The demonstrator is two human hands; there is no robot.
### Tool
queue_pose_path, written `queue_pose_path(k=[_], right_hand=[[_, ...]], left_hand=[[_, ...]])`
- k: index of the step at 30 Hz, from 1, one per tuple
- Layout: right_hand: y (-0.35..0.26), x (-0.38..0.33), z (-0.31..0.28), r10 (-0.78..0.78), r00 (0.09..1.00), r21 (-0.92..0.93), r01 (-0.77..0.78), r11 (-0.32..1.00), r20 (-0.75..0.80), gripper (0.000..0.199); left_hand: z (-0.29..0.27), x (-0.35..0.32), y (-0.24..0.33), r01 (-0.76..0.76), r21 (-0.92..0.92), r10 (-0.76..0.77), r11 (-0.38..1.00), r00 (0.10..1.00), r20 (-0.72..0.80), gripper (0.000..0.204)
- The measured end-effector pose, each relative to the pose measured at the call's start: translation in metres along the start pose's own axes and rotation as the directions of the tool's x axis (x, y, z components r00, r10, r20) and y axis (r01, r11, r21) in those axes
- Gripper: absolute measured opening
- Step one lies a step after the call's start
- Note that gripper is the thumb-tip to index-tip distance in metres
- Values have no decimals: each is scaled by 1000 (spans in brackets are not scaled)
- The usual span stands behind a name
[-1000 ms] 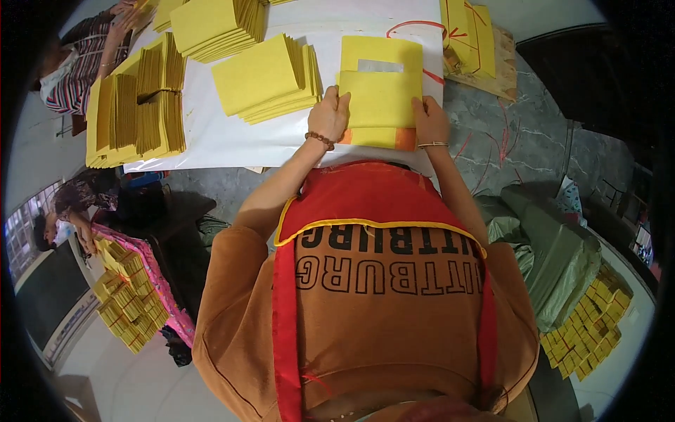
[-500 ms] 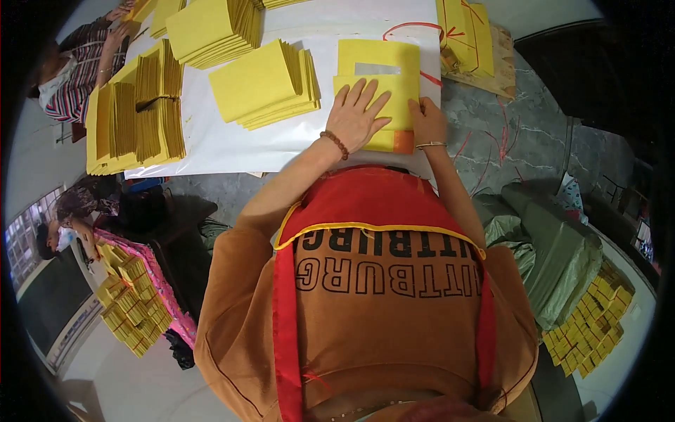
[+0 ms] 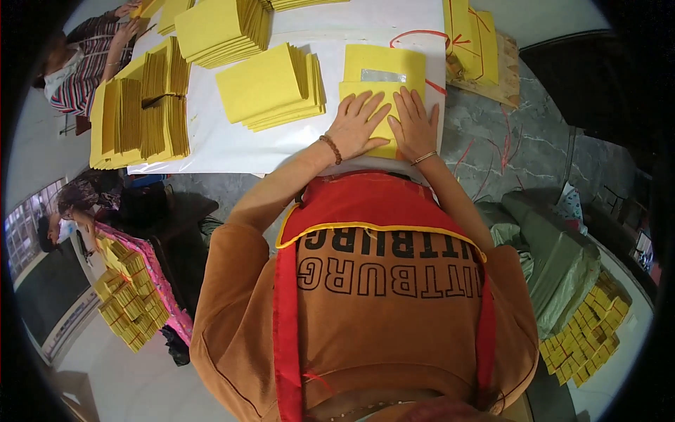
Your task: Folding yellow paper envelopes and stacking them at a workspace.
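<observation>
A yellow paper [image 3: 387, 59] lies flat near the right edge of the white table [image 3: 218, 146], directly in front of the person, under both hands. The left hand [image 3: 356, 125] rests palm down on its lower part, fingers spread wide; the right hand [image 3: 416, 128] lies beside it, fingers reaching forward and thumb apart, and neither grips anything. As far as can be judged, the lower layer is laid over and being pressed flat, while the upper part, with its shiny silver patch [image 3: 384, 75], stands uncovered. The paper looks smooth, straight-edged and matte; its near end is mostly hidden by the hands. To the left, one fanned stack of yellow paper [image 3: 264, 83] sits apart from it, with a thicker stack [image 3: 218, 32] beyond, so plenty seems prepared. On the right, yellow bundles [image 3: 481, 43] tied with red cord appear finished, whereas this piece lies loose and untied.
</observation>
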State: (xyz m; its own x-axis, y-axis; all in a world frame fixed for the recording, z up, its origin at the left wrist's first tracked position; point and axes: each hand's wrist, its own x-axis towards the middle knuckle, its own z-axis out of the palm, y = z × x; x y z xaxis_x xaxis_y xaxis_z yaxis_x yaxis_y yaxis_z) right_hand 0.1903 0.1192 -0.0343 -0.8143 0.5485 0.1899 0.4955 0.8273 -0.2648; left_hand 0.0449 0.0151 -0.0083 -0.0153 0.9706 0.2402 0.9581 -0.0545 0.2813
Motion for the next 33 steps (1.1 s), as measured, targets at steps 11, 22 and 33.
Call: queue_pose_path(k=[11,22,33], right_hand=[[48,20,-10,325,925,937,-275,214,197,40],[54,-8,-30,576,735,905,-425,-19,358,42],[38,-11,-14,512,802,909,-407,90,308,29]], left_hand=[[3,14,26,-111,484,65,868,992,111,50],[-143,-36,-67,308,276,-171,910,888,-427,58],[-64,-88,-115,304,319,-291,897,952,-90,67]])
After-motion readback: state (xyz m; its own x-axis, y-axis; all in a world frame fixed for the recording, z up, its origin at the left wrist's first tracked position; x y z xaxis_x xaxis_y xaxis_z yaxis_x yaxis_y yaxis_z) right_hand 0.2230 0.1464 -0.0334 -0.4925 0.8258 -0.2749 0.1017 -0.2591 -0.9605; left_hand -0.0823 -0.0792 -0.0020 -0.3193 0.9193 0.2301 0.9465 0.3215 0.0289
